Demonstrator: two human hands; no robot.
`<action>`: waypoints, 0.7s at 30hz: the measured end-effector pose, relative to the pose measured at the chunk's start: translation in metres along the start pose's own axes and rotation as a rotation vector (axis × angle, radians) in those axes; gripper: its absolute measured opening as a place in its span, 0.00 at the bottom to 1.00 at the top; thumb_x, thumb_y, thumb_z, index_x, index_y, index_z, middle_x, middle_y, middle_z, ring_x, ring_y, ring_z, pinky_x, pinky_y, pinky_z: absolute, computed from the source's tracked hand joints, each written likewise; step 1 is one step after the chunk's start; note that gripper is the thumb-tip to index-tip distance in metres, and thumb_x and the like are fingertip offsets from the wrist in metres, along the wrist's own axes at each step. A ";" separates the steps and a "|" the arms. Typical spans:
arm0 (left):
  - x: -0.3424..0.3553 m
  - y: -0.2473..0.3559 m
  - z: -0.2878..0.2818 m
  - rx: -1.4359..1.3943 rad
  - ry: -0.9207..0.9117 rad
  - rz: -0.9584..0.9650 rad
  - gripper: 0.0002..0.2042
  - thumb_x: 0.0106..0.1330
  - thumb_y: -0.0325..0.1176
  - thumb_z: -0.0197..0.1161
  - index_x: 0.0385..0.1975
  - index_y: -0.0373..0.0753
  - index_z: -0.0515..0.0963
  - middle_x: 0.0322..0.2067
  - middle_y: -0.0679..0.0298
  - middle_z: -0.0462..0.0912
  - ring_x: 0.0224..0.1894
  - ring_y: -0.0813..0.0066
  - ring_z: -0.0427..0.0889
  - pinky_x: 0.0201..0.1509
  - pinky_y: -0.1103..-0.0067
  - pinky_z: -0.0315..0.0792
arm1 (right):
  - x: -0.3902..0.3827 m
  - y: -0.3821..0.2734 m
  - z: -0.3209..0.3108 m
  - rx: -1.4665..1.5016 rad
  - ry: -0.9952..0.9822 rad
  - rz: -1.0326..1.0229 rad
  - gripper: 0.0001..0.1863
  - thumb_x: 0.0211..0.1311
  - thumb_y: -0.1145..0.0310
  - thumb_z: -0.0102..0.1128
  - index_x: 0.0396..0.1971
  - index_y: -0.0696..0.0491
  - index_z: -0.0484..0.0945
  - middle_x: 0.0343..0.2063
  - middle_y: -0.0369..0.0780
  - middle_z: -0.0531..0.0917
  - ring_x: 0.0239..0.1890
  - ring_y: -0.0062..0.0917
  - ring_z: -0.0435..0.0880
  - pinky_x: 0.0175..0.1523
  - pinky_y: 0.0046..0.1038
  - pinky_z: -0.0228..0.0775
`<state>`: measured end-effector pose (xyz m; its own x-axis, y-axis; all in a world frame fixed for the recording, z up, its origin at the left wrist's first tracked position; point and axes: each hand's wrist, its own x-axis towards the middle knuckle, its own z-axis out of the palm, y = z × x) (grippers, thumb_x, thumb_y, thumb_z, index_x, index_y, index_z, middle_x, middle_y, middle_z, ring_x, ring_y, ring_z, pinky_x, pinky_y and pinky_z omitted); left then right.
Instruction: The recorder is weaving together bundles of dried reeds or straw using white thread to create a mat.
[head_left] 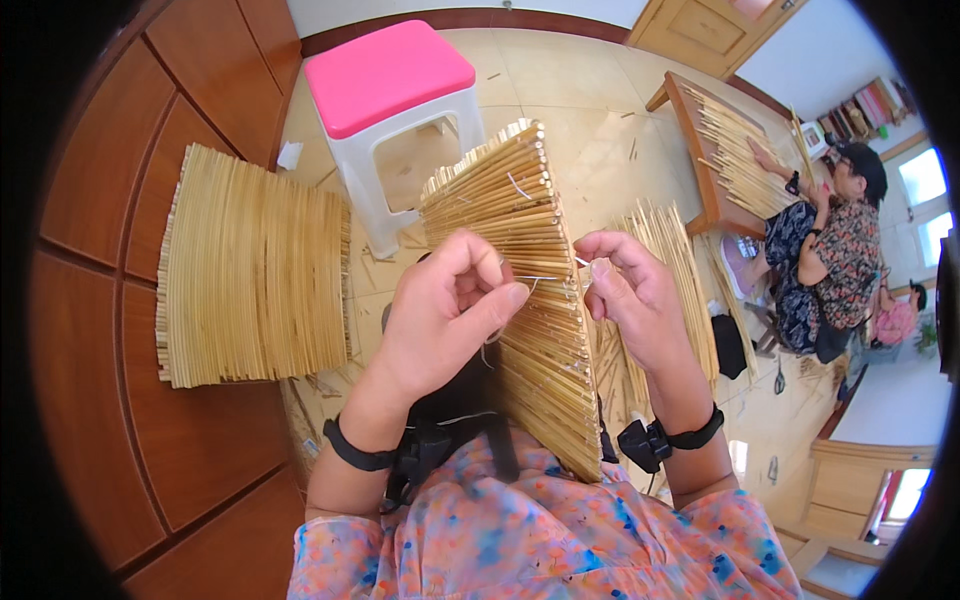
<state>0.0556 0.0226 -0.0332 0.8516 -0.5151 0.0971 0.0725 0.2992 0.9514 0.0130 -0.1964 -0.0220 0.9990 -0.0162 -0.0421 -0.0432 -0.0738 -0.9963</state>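
Observation:
A panel of straw-coloured reed stalks [548, 340], laid side by side, stands on edge before my lap, with its cut ends facing up. On its left side my left hand [455, 315] is closed, thumb and forefinger pinching a thin white thread [487, 352] whose loose end hangs below. A fine pale line runs from those fingertips to the panel; whether it is thread or a needle I cannot tell. My right hand [640, 300] is at the panel's right edge, its fingers pinched on a short white strand. Another bit of white thread shows higher on the stalks.
A finished-looking reed panel [255, 270] leans against brown wooden cabinet doors [110, 160] at left. A white stool [365, 170] with a pink seat [390, 75] stands ahead. Loose reeds [665, 270] lie right. Farther right, a person [840, 240] handles reeds on a low table [690, 150].

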 end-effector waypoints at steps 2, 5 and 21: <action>-0.001 0.004 0.005 0.186 0.118 0.035 0.06 0.63 0.22 0.66 0.36 0.34 0.75 0.30 0.67 0.76 0.30 0.83 0.75 0.36 0.85 0.72 | -0.002 0.003 0.001 0.018 -0.019 -0.011 0.13 0.68 0.69 0.60 0.48 0.59 0.76 0.36 0.32 0.79 0.27 0.09 0.75 0.33 0.15 0.68; 0.000 0.008 0.007 0.704 0.092 0.203 0.10 0.60 0.20 0.67 0.41 0.34 0.77 0.29 0.67 0.74 0.28 0.83 0.74 0.32 0.86 0.71 | -0.004 0.006 0.005 0.107 -0.032 0.003 0.10 0.68 0.71 0.60 0.45 0.59 0.77 0.34 0.31 0.80 0.29 0.09 0.76 0.34 0.15 0.68; 0.007 0.018 0.029 1.138 0.082 0.280 0.05 0.57 0.18 0.66 0.31 0.32 0.79 0.32 0.60 0.74 0.32 0.72 0.75 0.31 0.81 0.69 | -0.002 0.028 0.002 0.508 -0.104 -0.039 0.09 0.69 0.74 0.56 0.46 0.60 0.73 0.36 0.33 0.77 0.33 0.08 0.75 0.37 0.13 0.69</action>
<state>0.0476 0.0016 -0.0066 0.7979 -0.4798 0.3648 -0.5931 -0.5175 0.6168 0.0103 -0.1965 -0.0498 0.9968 0.0784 0.0145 -0.0200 0.4212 -0.9068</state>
